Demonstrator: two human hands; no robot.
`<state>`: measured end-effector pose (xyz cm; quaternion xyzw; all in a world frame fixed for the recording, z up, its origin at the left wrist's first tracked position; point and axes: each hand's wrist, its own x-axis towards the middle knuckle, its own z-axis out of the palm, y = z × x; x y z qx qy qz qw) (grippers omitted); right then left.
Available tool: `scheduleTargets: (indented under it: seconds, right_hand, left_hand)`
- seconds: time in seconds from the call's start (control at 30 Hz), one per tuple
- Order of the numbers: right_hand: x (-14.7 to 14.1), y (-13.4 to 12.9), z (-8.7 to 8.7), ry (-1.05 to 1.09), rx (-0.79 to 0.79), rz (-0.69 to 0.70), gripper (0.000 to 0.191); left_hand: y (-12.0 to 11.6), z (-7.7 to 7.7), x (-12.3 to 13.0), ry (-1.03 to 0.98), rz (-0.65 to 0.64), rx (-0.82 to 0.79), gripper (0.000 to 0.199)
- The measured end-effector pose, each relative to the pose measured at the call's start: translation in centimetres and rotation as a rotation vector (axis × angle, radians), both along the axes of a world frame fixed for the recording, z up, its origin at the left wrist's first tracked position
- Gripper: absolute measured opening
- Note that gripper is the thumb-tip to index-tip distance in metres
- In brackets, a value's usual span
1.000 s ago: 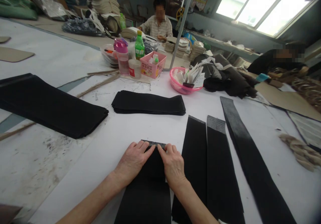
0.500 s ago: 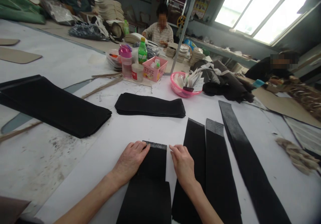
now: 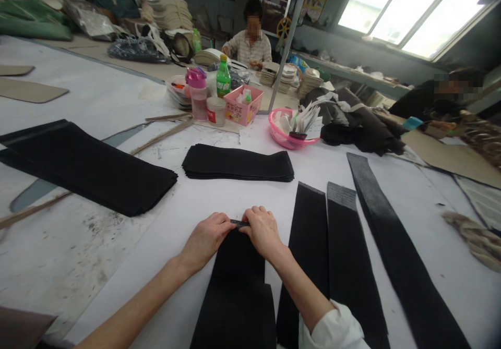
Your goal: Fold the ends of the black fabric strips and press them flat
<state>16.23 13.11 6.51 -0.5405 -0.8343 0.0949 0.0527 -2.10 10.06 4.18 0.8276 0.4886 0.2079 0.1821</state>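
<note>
Thumbs and fingers of the left hand (image 3: 207, 237) and right hand (image 3: 263, 229) pinch the far end of a flat black fabric strip (image 3: 239, 271) on a white tabletop (image 3: 156, 229) — its long axis running nearward, both hands equally close.

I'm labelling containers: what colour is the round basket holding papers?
Bright pink; the basket shows best in the current head view.

Right fingers (image 3: 250, 215) back on black strip (image 3: 241, 250), apparently pinching edge; pale sleeve (image 3: 335, 329) appeared.
</note>
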Motion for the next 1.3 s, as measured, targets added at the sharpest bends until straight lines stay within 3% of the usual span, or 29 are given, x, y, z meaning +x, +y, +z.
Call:
scheduleTargets:
  seconds: [0.23,0.3,0.37,0.7,0.87,1.07,1.3]
  right_hand:
    - [-0.1,1.4,1.0,0.019,-0.175,0.023,0.021]
    - [0.0,1.6,0.9,0.035,-0.176,0.024,0.022]
    - [0.2,1.6,0.7,0.062,-0.155,0.033,0.024]
    - [1.0,0.1,-0.7,0.26,-0.02,0.054,0.023]
    - [1.5,-0.6,-1.5,0.278,0.043,0.116,0.004]
    - [1.8,-1.0,-2.7,0.264,0.138,0.161,0.008]
    - [1.8,-1.3,-3.0,0.215,0.207,0.231,0.015]
  left_hand:
    - [1.8,0.9,-0.5,-0.054,0.009,-0.142,0.009]
    - [2.1,1.1,-0.5,-0.044,0.01,-0.147,0.022]
    - [2.2,1.2,-0.4,-0.019,-0.008,-0.138,0.027]
    - [1.7,1.0,-0.2,-0.016,-0.042,-0.08,0.012]
    - [1.2,0.4,-0.1,0.042,-0.041,0.016,0.013]
    - [0.7,-0.8,-0.3,0.126,-0.075,0.145,0.013]
    - [0.3,-0.9,-0.2,0.176,-0.091,0.194,0.016]
